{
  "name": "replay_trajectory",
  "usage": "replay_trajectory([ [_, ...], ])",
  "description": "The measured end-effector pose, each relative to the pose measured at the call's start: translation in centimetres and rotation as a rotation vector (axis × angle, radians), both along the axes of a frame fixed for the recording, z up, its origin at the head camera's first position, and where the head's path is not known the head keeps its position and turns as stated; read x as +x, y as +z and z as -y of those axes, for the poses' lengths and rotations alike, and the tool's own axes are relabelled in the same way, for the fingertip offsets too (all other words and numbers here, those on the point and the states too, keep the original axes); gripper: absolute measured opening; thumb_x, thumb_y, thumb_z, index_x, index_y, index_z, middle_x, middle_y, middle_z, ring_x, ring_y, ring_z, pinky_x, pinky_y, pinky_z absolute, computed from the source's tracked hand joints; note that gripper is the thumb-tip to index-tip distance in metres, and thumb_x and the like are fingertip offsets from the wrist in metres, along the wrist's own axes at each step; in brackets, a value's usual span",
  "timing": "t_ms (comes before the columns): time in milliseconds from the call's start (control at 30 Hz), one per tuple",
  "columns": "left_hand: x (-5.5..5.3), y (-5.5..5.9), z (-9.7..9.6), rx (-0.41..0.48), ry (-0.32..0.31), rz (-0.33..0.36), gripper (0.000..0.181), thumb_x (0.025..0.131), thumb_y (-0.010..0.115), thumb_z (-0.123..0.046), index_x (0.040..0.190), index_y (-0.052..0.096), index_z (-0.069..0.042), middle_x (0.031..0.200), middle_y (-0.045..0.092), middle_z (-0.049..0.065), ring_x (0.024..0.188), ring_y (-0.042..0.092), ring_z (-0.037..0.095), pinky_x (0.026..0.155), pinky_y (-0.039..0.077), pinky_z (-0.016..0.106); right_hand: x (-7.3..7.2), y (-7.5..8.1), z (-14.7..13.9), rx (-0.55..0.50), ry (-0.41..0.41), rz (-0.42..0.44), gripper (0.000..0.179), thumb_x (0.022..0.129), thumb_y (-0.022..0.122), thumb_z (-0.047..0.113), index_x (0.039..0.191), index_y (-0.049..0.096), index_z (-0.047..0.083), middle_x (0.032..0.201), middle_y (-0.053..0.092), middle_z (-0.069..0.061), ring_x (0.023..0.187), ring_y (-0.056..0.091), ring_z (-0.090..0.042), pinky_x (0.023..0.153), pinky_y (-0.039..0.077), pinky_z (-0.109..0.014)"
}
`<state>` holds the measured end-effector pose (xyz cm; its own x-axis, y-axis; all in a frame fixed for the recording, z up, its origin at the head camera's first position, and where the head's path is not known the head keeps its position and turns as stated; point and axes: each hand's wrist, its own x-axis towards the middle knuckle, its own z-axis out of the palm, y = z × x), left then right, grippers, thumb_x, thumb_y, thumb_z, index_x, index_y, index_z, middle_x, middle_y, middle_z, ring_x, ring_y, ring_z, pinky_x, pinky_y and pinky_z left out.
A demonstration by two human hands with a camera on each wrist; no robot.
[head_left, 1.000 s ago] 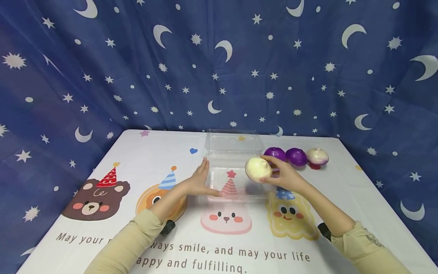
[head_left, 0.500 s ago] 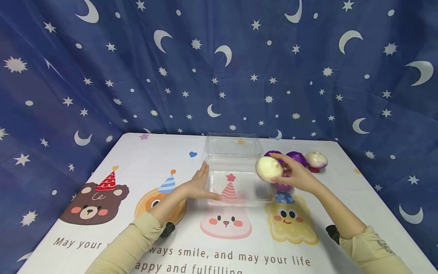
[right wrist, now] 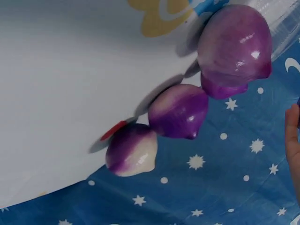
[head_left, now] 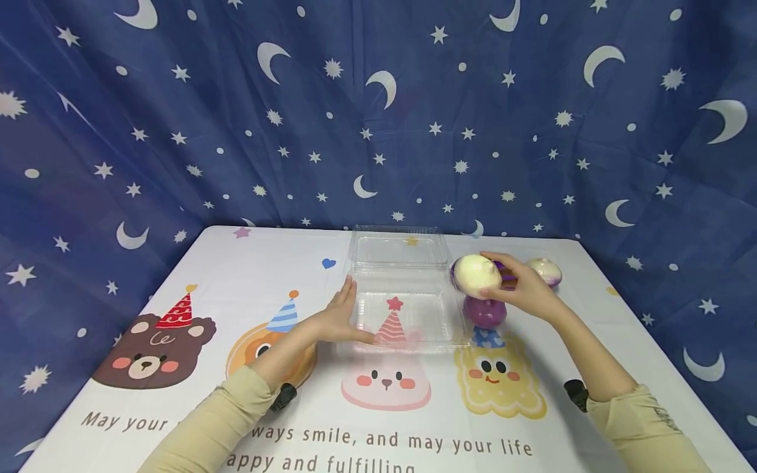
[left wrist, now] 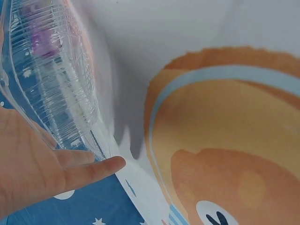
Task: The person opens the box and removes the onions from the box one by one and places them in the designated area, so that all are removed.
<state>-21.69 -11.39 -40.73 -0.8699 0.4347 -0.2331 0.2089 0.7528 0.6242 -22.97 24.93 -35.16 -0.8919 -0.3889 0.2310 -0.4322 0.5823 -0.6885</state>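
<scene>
My right hand grips a cream-white onion by its right side, thumb below and fingers above. In the head view this onion overlaps purple onions at the back. Just below it sits a pinkish-purple onion, large in the right wrist view. Straight fingers of my left hand lie along the left side of a clear plastic clamshell box, thumb at its front edge. The box stands with its lid folded back. Only fingers of my right hand show in the right wrist view.
A white-and-purple onion sits at the right end of the row, beside a purple onion. The printed white tablecloth ends at a blue star-patterned curtain behind.
My right hand has carried the cream-white onion rightward, from over the box to in front of the purple onions. The pinkish-purple onion has come into sight beside the box. My left hand keeps its place.
</scene>
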Motion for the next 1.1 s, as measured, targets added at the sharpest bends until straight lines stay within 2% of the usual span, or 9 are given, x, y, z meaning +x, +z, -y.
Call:
replay_trajectory([
  [300, -0.2, 0.2, -0.3, 0.005, 0.004, -0.003, 0.123, 0.073, 0.075, -0.047, 0.149, -0.008, 0.002, 0.156, -0.022, 0.014, 0.144, -0.003, 0.043, 0.115, 0.015, 0.056, -0.1, -0.2, -2.0, 0.027, -0.036, -0.081, 0.062, 0.079, 0.074, 0.005, 0.132, 0.046, -0.007, 0.121, 0.054, -0.028, 0.088, 0.051, 0.008, 0.074, 0.047, -0.006],
  [367, -0.1, 0.1, -0.4, 0.011, 0.006, -0.003, 0.123, 0.073, 0.076, -0.046, 0.149, -0.008, 0.002, 0.156, -0.022, 0.013, 0.144, -0.003, 0.043, 0.115, 0.015, 0.056, -0.1, -0.3, -2.5, 0.058, -0.047, -0.115, 0.061, 0.078, 0.075, 0.006, 0.131, 0.047, -0.007, 0.121, 0.055, -0.027, 0.088, 0.054, 0.004, 0.073, 0.045, -0.005],
  [467, 0.0, 0.1, -0.4, 0.006, 0.011, 0.000, 0.123, 0.073, 0.076, -0.046, 0.149, -0.008, 0.002, 0.156, -0.022, 0.013, 0.144, -0.002, 0.043, 0.115, 0.015, 0.056, 0.0, -0.3, -3.2, 0.088, -0.067, -0.137, 0.062, 0.078, 0.076, 0.006, 0.131, 0.048, -0.007, 0.121, 0.055, -0.027, 0.094, 0.062, -0.017, 0.072, 0.047, -0.008],
  [567, 0.1, 0.1, -0.4, -0.003, 0.016, -0.001, 0.123, 0.072, 0.076, -0.046, 0.149, -0.007, 0.002, 0.156, -0.021, 0.013, 0.144, -0.002, 0.043, 0.114, 0.016, 0.056, 0.1, -0.2, -3.7, 0.101, -0.091, -0.117, 0.063, 0.079, 0.075, 0.008, 0.133, 0.047, -0.005, 0.121, 0.052, -0.028, 0.098, 0.062, -0.040, 0.075, 0.055, -0.022],
  [633, 0.2, 0.1, -0.3, -0.001, 0.019, -0.004, 0.123, 0.072, 0.076, -0.046, 0.149, -0.007, 0.002, 0.156, -0.021, 0.013, 0.144, -0.002, 0.043, 0.114, 0.017, 0.057, 0.2, -0.2, -4.1, 0.104, -0.106, -0.102, 0.064, 0.079, 0.075, 0.009, 0.134, 0.045, -0.005, 0.121, 0.050, -0.028, 0.099, 0.060, -0.045, 0.076, 0.057, -0.034],
  [700, 0.3, 0.1, -0.3, 0.004, 0.024, -0.007, 0.123, 0.072, 0.077, -0.046, 0.149, -0.007, 0.001, 0.157, -0.021, 0.012, 0.144, -0.001, 0.042, 0.114, 0.017, 0.057, 0.2, -0.2, -4.5, 0.101, -0.120, -0.092, 0.065, 0.079, 0.075, 0.009, 0.135, 0.044, -0.005, 0.124, 0.048, -0.028, 0.101, 0.059, -0.045, 0.078, 0.056, -0.036],
  [900, 0.4, -0.2, -0.1, 0.011, 0.026, -0.002, 0.123, 0.072, 0.077, -0.045, 0.149, -0.006, 0.001, 0.157, -0.021, 0.013, 0.144, -0.001, 0.043, 0.114, 0.017, 0.057, 0.0, -1.1, -5.7, 0.125, -0.125, -0.078, 0.067, 0.078, 0.076, 0.009, 0.135, 0.043, -0.006, 0.126, 0.049, -0.028, 0.103, 0.056, -0.045, 0.074, 0.047, -0.007],
  [1033, 0.4, -0.3, 0.0, 0.010, 0.022, -0.007, 0.123, 0.071, 0.077, -0.046, 0.149, -0.005, 0.002, 0.157, -0.020, 0.013, 0.144, 0.000, 0.043, 0.113, 0.018, 0.058, -0.1, -1.6, -6.1, 0.134, -0.125, -0.073, 0.063, 0.079, 0.076, 0.010, 0.132, 0.046, -0.006, 0.122, 0.050, -0.026, 0.102, 0.058, -0.046, 0.074, 0.043, -0.005],
  [1100, 0.3, -0.2, -0.1, 0.005, 0.019, -0.008, 0.123, 0.072, 0.077, -0.047, 0.150, -0.006, 0.001, 0.157, -0.020, 0.012, 0.144, -0.001, 0.043, 0.113, 0.019, 0.058, -0.2, -1.8, -6.4, 0.133, -0.130, -0.087, 0.062, 0.079, 0.076, 0.011, 0.131, 0.047, -0.005, 0.124, 0.050, -0.025, 0.101, 0.062, -0.028, 0.075, 0.042, -0.004],
])
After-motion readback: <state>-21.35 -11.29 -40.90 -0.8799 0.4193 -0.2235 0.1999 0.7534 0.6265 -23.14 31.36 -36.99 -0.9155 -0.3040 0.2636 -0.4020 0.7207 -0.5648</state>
